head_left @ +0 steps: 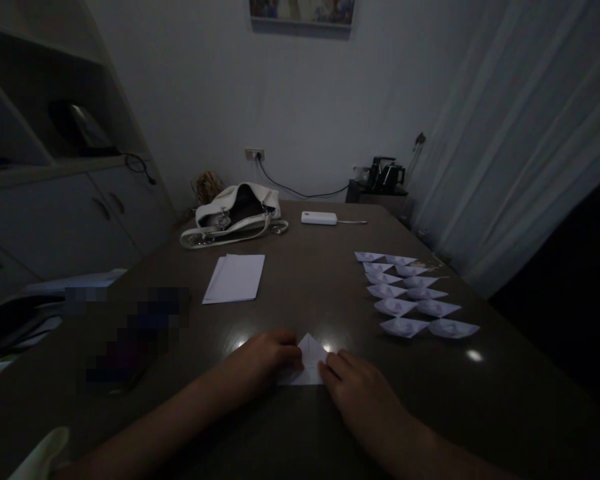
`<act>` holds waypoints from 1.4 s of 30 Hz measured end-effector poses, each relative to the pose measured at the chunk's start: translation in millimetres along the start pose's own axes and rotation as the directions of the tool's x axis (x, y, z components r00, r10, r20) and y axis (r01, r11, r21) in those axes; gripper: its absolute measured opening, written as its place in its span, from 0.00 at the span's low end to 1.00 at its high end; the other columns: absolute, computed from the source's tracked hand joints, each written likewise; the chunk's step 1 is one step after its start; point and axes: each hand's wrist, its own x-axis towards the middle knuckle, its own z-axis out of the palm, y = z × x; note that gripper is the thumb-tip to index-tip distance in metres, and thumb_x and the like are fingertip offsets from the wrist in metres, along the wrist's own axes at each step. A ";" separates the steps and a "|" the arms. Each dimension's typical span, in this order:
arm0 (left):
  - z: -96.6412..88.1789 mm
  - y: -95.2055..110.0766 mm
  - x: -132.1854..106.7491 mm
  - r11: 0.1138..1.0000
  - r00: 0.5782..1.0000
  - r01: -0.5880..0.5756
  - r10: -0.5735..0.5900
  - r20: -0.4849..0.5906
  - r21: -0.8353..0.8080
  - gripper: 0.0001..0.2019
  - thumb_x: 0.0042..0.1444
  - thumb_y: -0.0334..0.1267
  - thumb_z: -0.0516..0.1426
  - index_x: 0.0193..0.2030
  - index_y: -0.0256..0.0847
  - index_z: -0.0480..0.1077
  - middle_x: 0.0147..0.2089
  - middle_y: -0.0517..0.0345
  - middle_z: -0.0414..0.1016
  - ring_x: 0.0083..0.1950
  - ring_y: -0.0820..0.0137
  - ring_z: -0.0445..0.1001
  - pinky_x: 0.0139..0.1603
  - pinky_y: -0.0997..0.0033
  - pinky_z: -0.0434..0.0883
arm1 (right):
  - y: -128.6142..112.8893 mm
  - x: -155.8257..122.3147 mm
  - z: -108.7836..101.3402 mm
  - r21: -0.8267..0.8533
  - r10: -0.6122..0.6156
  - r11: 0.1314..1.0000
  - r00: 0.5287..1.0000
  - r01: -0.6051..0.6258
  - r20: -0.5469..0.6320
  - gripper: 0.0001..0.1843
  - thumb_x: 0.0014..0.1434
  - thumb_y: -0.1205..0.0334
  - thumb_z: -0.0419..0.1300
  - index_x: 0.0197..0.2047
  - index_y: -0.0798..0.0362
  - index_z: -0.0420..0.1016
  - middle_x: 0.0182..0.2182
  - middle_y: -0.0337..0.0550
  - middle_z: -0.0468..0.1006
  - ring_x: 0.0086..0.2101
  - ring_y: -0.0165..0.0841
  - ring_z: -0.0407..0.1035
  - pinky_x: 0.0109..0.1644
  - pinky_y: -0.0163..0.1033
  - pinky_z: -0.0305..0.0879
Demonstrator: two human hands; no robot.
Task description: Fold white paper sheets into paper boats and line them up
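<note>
A white sheet of paper (310, 365), folded to a pointed top with a straight strip along its bottom, lies flat on the dark table before me. My left hand (266, 359) grips its left side with curled fingers. At the right edge, the thumb and fingers of my right hand (357, 381) close on the paper. Parts of both sides are hidden under my fingers. Several folded paper boats (404, 327) stand in two columns to the right. A stack of white paper (237, 277) rests beyond my left hand.
Toward the table's far end are a white handbag (240, 207) with its strap and a white power bank (319, 218) with a short cable. A blurred-out dark object (140, 340) lies on the left. Cabinets (80, 207) flank the left side; a curtain (505, 133) hangs right.
</note>
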 end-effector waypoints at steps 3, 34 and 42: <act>-4.4 4.9 -2.4 0.999 1.000 -0.008 0.007 0.019 0.035 0.11 0.59 0.26 0.51 0.38 0.41 0.73 0.41 0.55 0.71 0.39 0.70 0.71 0.37 0.75 0.63 | 1.5 -2.4 -2.9 -0.080 0.114 0.991 0.992 -0.110 0.048 0.09 0.52 0.79 0.60 0.30 0.58 0.78 0.29 0.49 0.78 0.32 0.38 0.71 0.34 0.39 0.64; 7.1 1.6 0.0 0.970 0.974 0.169 -0.191 -0.119 -0.173 0.11 0.51 0.37 0.60 0.42 0.39 0.69 0.43 0.53 0.69 0.42 0.65 0.67 0.40 0.69 0.65 | 23.3 8.0 -2.3 0.658 0.332 0.682 0.937 -0.319 0.110 0.17 0.49 0.71 0.64 0.44 0.53 0.70 0.42 0.44 0.72 0.44 0.36 0.66 0.48 0.41 0.62; 2.3 7.3 -1.2 0.967 0.976 0.082 -0.127 -0.178 -0.242 0.05 0.52 0.26 0.54 0.34 0.40 0.66 0.34 0.60 0.69 0.35 0.71 0.68 0.34 0.75 0.63 | 27.1 11.3 -16.5 0.681 0.186 0.719 0.983 -0.135 -0.001 0.10 0.52 0.77 0.58 0.35 0.53 0.69 0.32 0.38 0.74 0.33 0.30 0.69 0.37 0.33 0.63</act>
